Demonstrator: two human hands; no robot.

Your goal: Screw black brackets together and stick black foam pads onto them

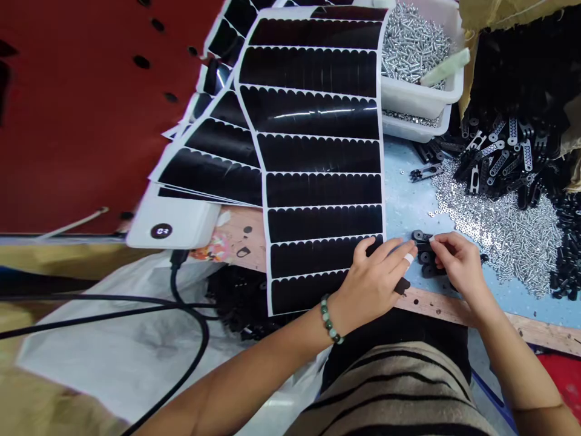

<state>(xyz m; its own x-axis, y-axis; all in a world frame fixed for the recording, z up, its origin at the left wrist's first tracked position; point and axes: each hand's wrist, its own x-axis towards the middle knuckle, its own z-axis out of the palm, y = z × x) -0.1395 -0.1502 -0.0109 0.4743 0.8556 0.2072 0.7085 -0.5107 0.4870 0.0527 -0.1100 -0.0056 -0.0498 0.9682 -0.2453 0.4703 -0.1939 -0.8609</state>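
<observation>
Right of the sticker sheet (324, 151), only a few black parts (424, 257) seem gathered; the metal heap (517, 242) farther right suggests plenty remains. Your right hand (458, 266) curls its fingertips over those parts, your left hand (374, 275) spreads across the sheet's lower right corner; I cannot tell what either grips. Beside the sheet's upper right edge, an upper tub (422, 97) holds screws (408, 48), above a lower tub (411, 128) of small hardware (415, 116).

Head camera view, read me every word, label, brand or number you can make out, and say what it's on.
"0", then a second character too blurred to be sure of: on the round dark display of the white box.
Colourful patch beside that box: too blurred to tell whether it carries text.
Large black sheet and upper white tub: no text I can make out.
</observation>
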